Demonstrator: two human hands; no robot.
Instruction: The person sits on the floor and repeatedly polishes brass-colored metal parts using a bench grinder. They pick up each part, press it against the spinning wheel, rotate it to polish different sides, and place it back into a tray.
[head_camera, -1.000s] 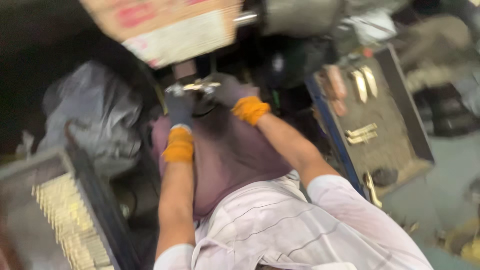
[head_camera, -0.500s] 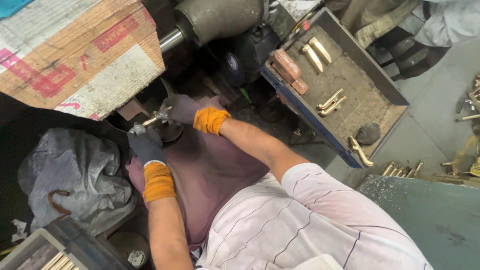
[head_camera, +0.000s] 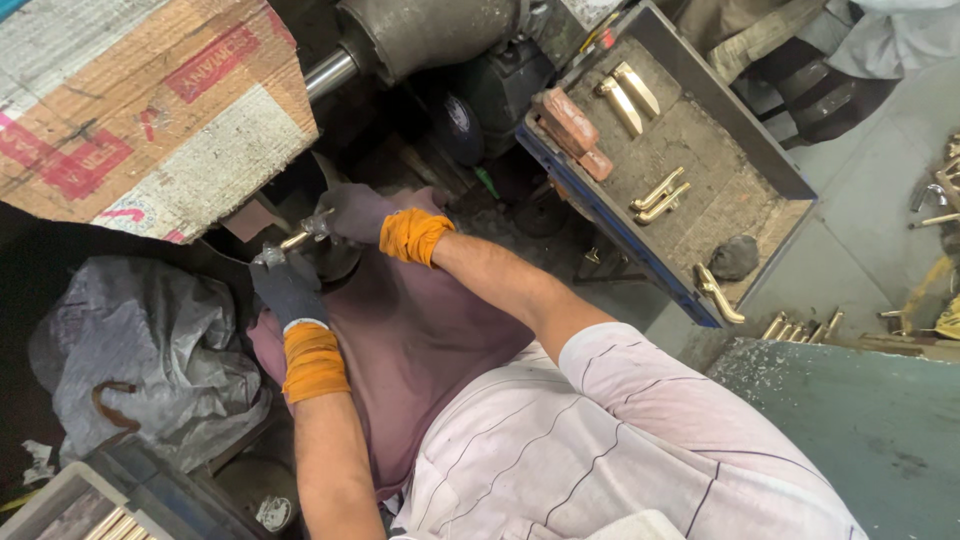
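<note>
Both gloved hands grip one slim brass-coloured metal piece (head_camera: 296, 238) under the cardboard box.

Left hand (head_camera: 285, 285) in dark glove with orange cuff clamps its near end; right hand (head_camera: 352, 212), same glove, clamps the far end. Piece sits above the maroon apron (head_camera: 420, 350). Beyond: printed cardboard box (head_camera: 150, 110), grey motor housing (head_camera: 430, 35), blue-edged metal tray (head_camera: 690, 170) holding brass handles (head_camera: 658, 195).

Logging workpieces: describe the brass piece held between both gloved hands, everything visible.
The brass piece is a slim, shiny yellow-metal bar, lying tilted, right end higher. The left hand in a dark, orange-cuffed glove grips its lower end; the right hand grips the upper. Only the short middle shows. It sits below the cardboard-covered hood, over a dark wheel.
</note>
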